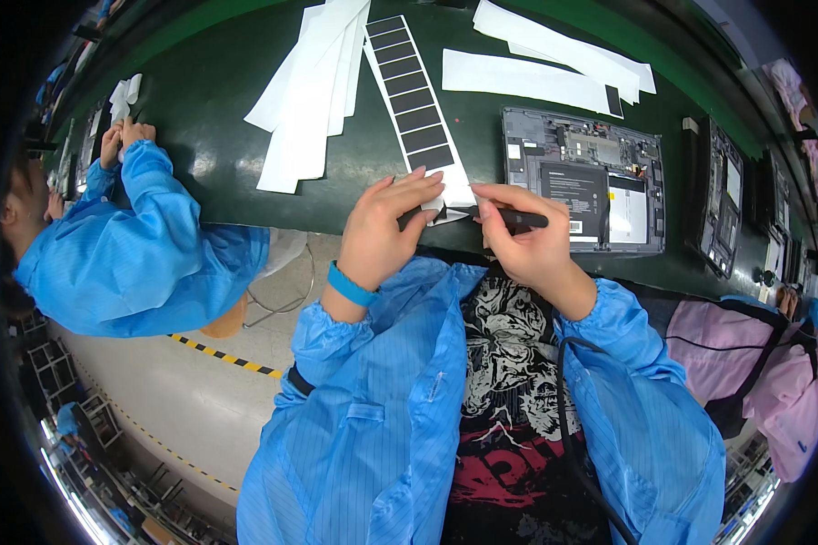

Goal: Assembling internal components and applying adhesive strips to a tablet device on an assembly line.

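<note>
A long white backing strip point(407, 91) with a column of black rectangular stickers lies on the bench in front of me. My left hand point(386, 218) holds down its near end, fingers on top and thumb by the lower edge. My right hand point(529, 238) is closed around a slim black hand tool point(523, 219), possibly tweezers. Its tip points left, toward the strip's near end by my left fingertips. A small black piece shows there, partly hidden by my fingers. Just right of my right hand lies an opened laptop base point(583, 182), its battery and circuit board exposed.
White paper strips point(304, 100) are piled to the left, more strips point(541, 77) at the far right. Other opened laptop bases point(723, 195) stand along the right. At the left a co-worker in a blue smock point(127, 254) works at the same green bench point(218, 136).
</note>
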The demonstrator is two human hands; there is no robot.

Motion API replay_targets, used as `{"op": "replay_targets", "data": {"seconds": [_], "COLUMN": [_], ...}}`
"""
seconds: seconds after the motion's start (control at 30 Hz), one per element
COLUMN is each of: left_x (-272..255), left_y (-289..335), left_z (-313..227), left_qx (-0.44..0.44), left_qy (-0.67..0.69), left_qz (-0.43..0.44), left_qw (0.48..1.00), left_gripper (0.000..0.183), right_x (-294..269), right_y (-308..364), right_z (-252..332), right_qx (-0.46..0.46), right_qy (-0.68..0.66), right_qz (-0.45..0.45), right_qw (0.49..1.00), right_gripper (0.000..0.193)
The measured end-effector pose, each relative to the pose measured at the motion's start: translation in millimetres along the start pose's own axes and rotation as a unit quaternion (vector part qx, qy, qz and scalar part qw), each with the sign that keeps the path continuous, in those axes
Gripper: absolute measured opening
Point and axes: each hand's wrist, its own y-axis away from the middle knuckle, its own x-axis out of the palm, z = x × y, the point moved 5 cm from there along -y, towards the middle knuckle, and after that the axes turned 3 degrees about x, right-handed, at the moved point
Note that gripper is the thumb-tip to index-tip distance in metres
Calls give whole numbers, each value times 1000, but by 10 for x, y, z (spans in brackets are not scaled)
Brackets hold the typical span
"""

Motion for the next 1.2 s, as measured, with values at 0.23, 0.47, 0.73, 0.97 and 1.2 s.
{"op": "replay_targets", "data": {"seconds": [0.23,0.47,0.73,0.97,1.2], "left_x": [-43,-228,1038,1330,1388], "left_y": [-81,-701,-1006,-1063,-1017], "left_z": [38,-692,-1170,-1185,-1246], "left_qx": [-34,7,-291,-259,-354], "left_qy": [13,48,551,660,699], "left_qz": [-38,-35,206,163,168], "left_qw": [999,998,754,686,598], "left_gripper": [19,16,36,31,39], "right_x": [-626,-1565,-1467,-1533,-1520], "right_y": [158,209,271,296,299], "right_z": [211,-144,-227,-303,-352], "right_qx": [16,67,62,43,50], "right_qy": [-199,-290,-329,-331,-379], "right_qz": [-88,-214,-319,-325,-307], "right_qw": [976,930,887,885,872], "right_gripper": [23,23,23,23,21]}}
